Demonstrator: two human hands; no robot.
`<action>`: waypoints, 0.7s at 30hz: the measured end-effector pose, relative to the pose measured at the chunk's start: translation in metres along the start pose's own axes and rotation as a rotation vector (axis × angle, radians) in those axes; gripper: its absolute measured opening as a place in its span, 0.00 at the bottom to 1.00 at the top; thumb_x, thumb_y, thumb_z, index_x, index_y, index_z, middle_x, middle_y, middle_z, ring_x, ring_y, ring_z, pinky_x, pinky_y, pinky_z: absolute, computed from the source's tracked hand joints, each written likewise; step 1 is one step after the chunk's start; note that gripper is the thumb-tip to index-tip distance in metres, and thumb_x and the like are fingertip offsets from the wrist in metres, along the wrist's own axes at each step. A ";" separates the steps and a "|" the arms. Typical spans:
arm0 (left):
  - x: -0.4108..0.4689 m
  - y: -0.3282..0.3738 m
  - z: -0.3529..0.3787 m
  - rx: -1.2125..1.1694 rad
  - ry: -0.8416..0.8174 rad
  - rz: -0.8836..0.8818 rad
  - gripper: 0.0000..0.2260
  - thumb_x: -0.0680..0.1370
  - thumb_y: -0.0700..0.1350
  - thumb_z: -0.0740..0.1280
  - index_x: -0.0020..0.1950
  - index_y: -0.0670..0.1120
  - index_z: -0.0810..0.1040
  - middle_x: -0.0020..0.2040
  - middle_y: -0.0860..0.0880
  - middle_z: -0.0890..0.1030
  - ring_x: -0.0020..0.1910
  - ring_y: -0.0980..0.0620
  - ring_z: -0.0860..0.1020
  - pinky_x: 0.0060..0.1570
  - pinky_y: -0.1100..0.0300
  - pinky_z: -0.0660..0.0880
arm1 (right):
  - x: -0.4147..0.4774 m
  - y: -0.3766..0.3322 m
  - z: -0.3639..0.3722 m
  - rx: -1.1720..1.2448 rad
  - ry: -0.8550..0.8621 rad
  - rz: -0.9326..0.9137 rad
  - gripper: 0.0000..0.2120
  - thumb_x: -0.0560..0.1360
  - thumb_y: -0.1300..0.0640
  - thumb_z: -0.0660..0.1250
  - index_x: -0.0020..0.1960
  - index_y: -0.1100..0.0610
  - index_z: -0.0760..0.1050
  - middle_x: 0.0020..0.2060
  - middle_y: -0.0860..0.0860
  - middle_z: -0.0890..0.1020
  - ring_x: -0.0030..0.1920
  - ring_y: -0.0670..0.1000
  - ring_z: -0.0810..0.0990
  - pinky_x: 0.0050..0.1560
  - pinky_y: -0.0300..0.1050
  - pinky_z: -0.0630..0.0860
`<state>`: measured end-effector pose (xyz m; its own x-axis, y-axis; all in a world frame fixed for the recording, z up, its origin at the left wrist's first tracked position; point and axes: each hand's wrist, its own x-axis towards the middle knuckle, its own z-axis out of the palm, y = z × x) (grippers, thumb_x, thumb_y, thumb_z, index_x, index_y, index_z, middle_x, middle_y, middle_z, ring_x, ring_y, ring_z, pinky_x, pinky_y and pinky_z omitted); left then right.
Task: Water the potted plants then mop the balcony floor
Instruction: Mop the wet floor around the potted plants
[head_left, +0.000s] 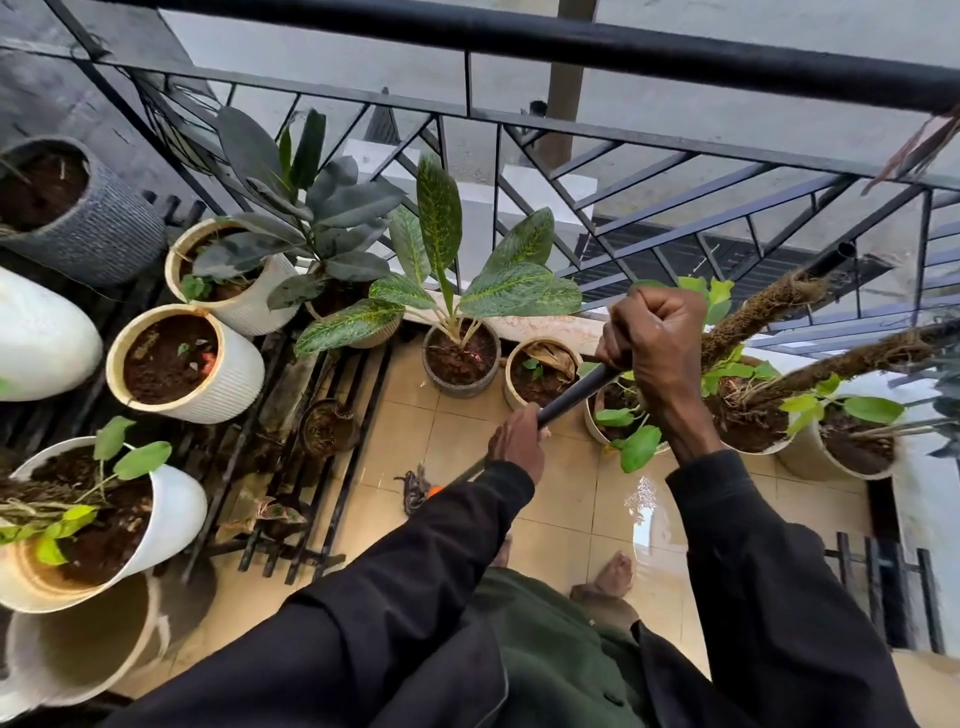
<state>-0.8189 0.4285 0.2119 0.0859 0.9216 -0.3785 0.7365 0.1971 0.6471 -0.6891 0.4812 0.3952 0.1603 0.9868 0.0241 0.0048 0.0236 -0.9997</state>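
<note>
1. My right hand (654, 343) is balled in a fist round the top of the mop handle (576, 392). My left hand (519, 441) wraps the same dark handle lower down, fingers curled tight round it.
2. Below my left fingers the handle slopes to the mop head (413, 488), its dark strands lying on the wet tiled floor (561, 499) beside an orange fitting (435, 490).
3. Just beyond my left fingers stand a speckled pot (460, 364) of yellow-veined leaves and a small cream pot (540, 374).
4. Behind my right fist a moss pole (753, 317) leans out of crowded pots.
5. Well left of both hands a black rack (332, 395) carries a white ribbed pot (234, 374) among others.
6. Past my knuckles runs the black railing (519, 49).
</note>
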 end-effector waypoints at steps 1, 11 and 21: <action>0.000 0.004 -0.002 -0.003 0.013 0.022 0.07 0.82 0.39 0.64 0.59 0.46 0.75 0.53 0.45 0.81 0.53 0.44 0.81 0.55 0.46 0.79 | 0.001 -0.005 -0.001 0.005 0.012 -0.022 0.21 0.75 0.68 0.63 0.26 0.53 0.69 0.20 0.45 0.68 0.20 0.49 0.68 0.24 0.41 0.72; 0.043 0.057 -0.016 -0.089 0.110 0.142 0.07 0.81 0.34 0.64 0.58 0.42 0.74 0.52 0.42 0.80 0.52 0.43 0.79 0.46 0.50 0.71 | 0.008 -0.026 -0.004 -0.071 0.132 -0.222 0.18 0.75 0.64 0.65 0.27 0.59 0.70 0.22 0.54 0.70 0.22 0.56 0.69 0.24 0.49 0.72; 0.081 0.047 0.000 -0.121 -0.080 0.072 0.03 0.81 0.38 0.65 0.52 0.44 0.73 0.47 0.44 0.78 0.50 0.41 0.78 0.46 0.52 0.71 | 0.008 0.011 -0.008 -0.233 0.175 -0.184 0.19 0.75 0.62 0.65 0.29 0.71 0.67 0.24 0.67 0.70 0.24 0.67 0.70 0.22 0.66 0.70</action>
<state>-0.7772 0.5126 0.2120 0.1924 0.9062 -0.3764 0.6404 0.1747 0.7479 -0.6799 0.4881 0.3841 0.3029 0.9263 0.2241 0.2710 0.1417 -0.9521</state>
